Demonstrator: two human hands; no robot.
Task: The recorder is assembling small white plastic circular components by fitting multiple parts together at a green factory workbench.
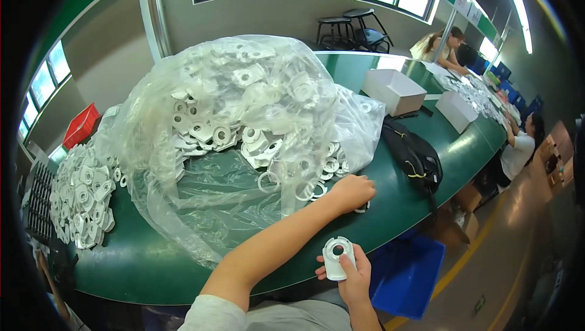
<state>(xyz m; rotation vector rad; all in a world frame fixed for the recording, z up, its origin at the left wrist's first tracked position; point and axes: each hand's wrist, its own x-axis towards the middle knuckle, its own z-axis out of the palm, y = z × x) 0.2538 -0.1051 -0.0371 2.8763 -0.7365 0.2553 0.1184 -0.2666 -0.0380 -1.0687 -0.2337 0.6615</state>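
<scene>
My left hand (353, 193) reaches across to the right, low over the green table. Its fingers are curled closed, and a white ring-like plastic piece (364, 208) shows partly from under them. Close to my body, below the table's front edge, my right hand (356, 276) is closed on a white plastic housing (337, 258) with a round hole and a raised collar. My thumb lies on its face, the other fingers behind it. Loose white rings (319, 191) lie beside my left wrist, at the edge of a large clear plastic bag (159, 185) full of white housings (220, 135).
A heap of white housings (85, 194) is at the left, near a red crate (81, 125). A black bag (414, 155) and white boxes (395, 92) stand on the table (146, 285) to the right. A blue bin (409, 273) is below its edge. Two people (521, 151) work farther right.
</scene>
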